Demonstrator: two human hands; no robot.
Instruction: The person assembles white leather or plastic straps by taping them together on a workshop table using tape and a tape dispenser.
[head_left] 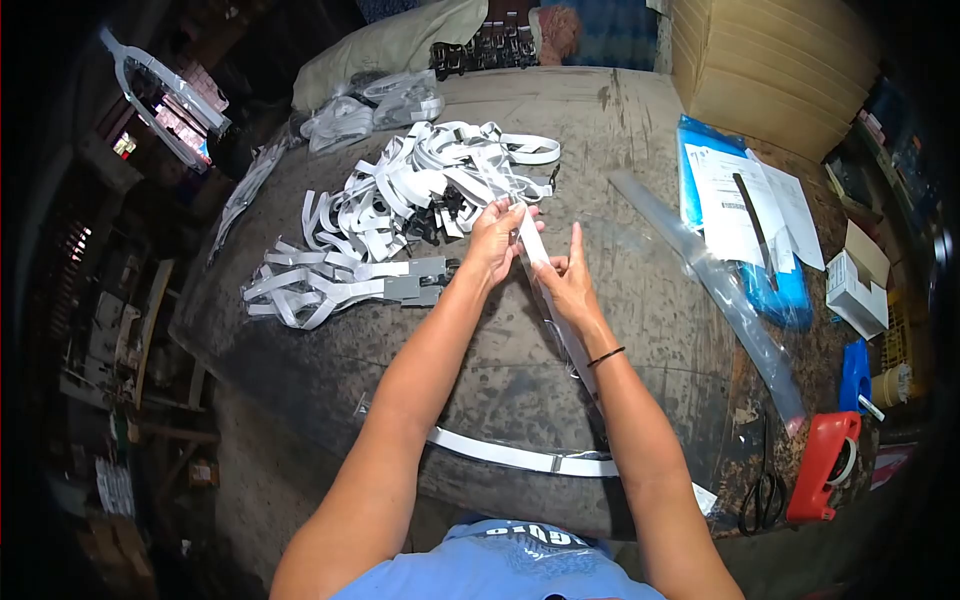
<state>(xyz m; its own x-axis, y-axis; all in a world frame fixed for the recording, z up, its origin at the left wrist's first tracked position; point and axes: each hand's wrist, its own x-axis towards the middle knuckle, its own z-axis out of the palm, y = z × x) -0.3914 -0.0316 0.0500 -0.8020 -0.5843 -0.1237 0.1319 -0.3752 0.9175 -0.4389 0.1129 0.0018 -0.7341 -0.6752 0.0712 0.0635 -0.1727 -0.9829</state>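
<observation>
My left hand (495,238) has its fingers closed on the upper part of a white strap (531,240) in clear plastic. Just to the right, my right hand (568,284) pinches the same strap lower down with its thumb, index finger pointing up. The strap runs down under my right forearm. Beyond my left hand lies a tangled pile of white straps (400,180) with black buckles. Bagged straps with grey cards (403,288) lie left of my left forearm. Another white strap (500,452) lies across the table near my body.
The worn table (640,350) bears a long clear plastic sleeve (725,290), papers (735,200) on blue plastic, scissors (765,495), a red tape dispenser (825,465) and a small white box (857,290) at right. A large cardboard box (770,70) stands behind.
</observation>
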